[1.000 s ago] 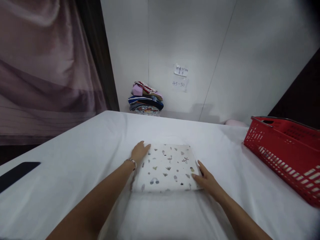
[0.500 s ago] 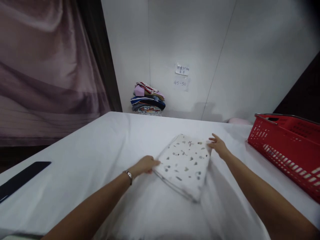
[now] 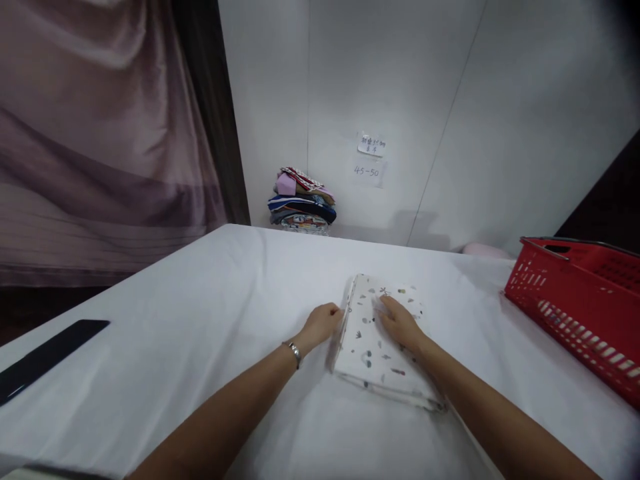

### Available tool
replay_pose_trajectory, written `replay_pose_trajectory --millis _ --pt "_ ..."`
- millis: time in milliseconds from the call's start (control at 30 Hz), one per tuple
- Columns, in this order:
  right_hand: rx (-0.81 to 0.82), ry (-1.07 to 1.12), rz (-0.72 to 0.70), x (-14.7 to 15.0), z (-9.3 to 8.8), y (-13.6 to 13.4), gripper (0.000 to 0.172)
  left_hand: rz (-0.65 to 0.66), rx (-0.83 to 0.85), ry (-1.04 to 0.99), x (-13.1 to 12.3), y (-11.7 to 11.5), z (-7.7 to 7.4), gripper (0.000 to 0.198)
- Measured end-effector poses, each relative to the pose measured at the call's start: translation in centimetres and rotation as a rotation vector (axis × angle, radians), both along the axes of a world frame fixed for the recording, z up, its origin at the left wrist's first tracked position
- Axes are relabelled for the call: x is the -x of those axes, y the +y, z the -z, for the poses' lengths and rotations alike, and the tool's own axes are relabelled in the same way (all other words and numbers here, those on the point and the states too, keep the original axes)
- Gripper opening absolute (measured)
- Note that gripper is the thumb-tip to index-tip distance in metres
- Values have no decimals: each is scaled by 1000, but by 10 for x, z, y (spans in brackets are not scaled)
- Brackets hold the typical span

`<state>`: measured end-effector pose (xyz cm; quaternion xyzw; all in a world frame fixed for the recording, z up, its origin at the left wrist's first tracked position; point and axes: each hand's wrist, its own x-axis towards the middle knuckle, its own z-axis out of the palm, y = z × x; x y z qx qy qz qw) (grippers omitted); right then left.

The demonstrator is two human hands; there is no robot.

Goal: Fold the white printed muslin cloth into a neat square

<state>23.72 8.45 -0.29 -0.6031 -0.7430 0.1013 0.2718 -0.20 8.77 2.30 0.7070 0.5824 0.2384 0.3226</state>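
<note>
A folded white cloth [image 3: 373, 353] with small scattered prints lies on the white-covered table in front of me. At its left edge is my left hand [image 3: 323, 325], with a silver bracelet on the wrist; the fingers are curled closed on the cloth's side, their tips partly hidden. My right hand [image 3: 400, 325] rests flat on top of the cloth, fingers stretched out and somewhat apart. The cloth's layers show along its near edge.
To the right stands a red plastic basket [image 3: 575, 300]. A dark flat object [image 3: 50, 357] lies at the table's left side. Several folded fabrics form a stack [image 3: 303, 203] by the back wall, beside paper signs [image 3: 370, 172]. A pinkish curtain [image 3: 100, 133] hangs at left.
The cloth has turned and now lies flatter, its left edge steeper. My right hand has moved from its far right corner onto its top. My left hand has shifted right along with the edge.
</note>
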Motion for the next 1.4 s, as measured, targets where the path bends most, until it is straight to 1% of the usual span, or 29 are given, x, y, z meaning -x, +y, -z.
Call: replay_pose_trajectory --millis 67,133,200,300,333,400,467,533,633,700,800,867,1000,1133,1233,1400 --pt "5 -32 -31 12 -7 3 38 -42 -37 -14 -13 13 0 27" --pt "5 -73 -78 23 -10 7 34 -55 -56 -3 -24 24 0 26" --pt "17 -124 -103 34 -7 9 33 -57 -73 16 -33 34 0 26" --pt "33 -188 -86 43 8 9 40 -62 -61 65 -44 45 0 28" --pt "33 -193 -80 43 12 8 42 -71 -48 85 -47 48 1 28" --pt "37 -166 -122 39 16 10 42 -97 -22 121 -52 55 2 26" --pt "41 -104 -164 31 13 17 41 -123 -9 145 -56 60 5 24" --pt "26 -51 -130 21 4 31 40 -139 -5 157 -59 63 9 22" --pt "-1 -51 5 13 -12 61 41 -149 -15 153 -61 64 15 17" --pt "7 -70 40 14 -19 84 42 -157 -30 146 -61 62 17 14" --pt "29 -65 56 21 -19 111 42 -174 -47 137 -62 59 19 15" --pt "39 -48 63 26 -16 122 37 -180 -49 123 -62 58 19 17" --pt "-1 9 71 32 -10 128 24 -168 -78 109 -61 57 18 27" --pt "-66 79 63 32 -8 128 25 -166 -126 110 -60 54 18 27" --pt "-77 111 33 34 -4 131 23 -185 -156 111 -59 51 18 25" --pt "-66 120 -3 41 5 136 20 -226 -123 135 -55 49 21 26"
